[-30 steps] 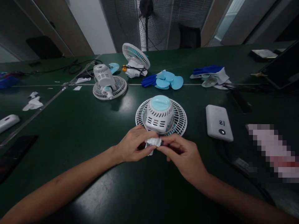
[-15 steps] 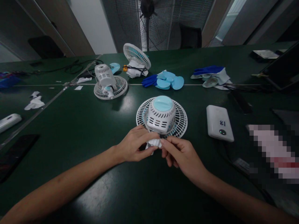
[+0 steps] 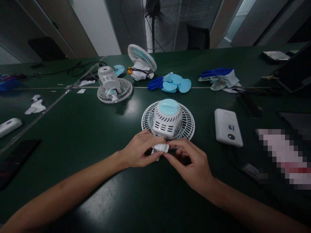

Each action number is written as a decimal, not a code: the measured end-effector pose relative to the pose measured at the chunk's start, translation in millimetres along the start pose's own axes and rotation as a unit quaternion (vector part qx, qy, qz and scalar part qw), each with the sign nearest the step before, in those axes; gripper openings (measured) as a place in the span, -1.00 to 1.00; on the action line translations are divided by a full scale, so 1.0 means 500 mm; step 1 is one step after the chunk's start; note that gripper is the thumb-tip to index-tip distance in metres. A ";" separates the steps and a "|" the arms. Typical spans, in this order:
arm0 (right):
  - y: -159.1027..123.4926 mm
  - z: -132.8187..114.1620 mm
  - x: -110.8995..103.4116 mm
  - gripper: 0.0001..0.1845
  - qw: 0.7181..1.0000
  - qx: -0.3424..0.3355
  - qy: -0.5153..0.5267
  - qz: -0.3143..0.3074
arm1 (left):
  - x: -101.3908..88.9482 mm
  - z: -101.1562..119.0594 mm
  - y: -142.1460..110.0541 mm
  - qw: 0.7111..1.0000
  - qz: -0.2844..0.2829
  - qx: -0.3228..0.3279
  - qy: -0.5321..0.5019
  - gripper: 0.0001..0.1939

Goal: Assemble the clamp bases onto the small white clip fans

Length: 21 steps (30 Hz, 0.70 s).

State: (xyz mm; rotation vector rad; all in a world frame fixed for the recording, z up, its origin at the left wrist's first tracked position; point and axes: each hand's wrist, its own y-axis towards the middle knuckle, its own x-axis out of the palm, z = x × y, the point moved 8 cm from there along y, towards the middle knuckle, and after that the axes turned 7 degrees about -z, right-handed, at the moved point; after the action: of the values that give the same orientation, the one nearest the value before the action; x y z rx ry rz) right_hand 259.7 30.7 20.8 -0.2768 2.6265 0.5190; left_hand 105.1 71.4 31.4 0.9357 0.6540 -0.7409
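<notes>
A small white fan [image 3: 167, 121] lies grille-down on the dark green table, its housing topped by a light blue round cap. At its near side is a small white ribbed piece [image 3: 161, 148], possibly a knob or clip part. My left hand [image 3: 143, 149] pinches this piece from the left between thumb and fingers. From the right, my right hand [image 3: 190, 157] closes thumb and fingertips on the piece's right edge. Part of it is hidden by my fingers.
Behind lie a second fan [image 3: 109, 82], a third fan [image 3: 142, 63], light blue fan blades [image 3: 177, 83] and blue-white gloves [image 3: 220, 78]. A white power bank [image 3: 228, 127] is at right, a dark phone [image 3: 18, 160] at left. Paper scraps [image 3: 36, 106] lie farther left.
My right hand has shifted its grip: its thumb is lower and its fingers now arch over the right side of the ribbed piece. My left hand stays in place.
</notes>
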 end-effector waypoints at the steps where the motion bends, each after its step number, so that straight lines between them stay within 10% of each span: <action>1: 0.001 -0.003 -0.002 -0.76 1.000 -0.010 -0.008 0.001 | 0.000 0.000 0.000 1.000 0.000 -0.001 -0.001 -0.69; 7: 0.013 0.015 0.002 -0.82 0.997 0.058 0.039 -0.012 | 0.002 0.000 -0.001 1.000 -0.005 0.000 0.003 -0.69; 12: -0.007 0.071 0.071 -0.52 0.902 0.285 0.298 -0.130 | 0.003 0.002 -0.002 1.000 -0.008 0.005 0.006 -0.67; 21: 0.003 -0.024 -0.006 -0.85 0.999 -0.029 -0.021 0.007 | 0.004 -0.001 -0.003 1.000 -0.011 -0.004 -0.007 -0.69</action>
State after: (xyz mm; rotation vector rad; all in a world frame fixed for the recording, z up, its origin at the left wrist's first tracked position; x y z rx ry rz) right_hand 257.3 27.5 32.8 -0.2630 2.5784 0.6003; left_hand 105.0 70.9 29.1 0.9152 0.6555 -0.7638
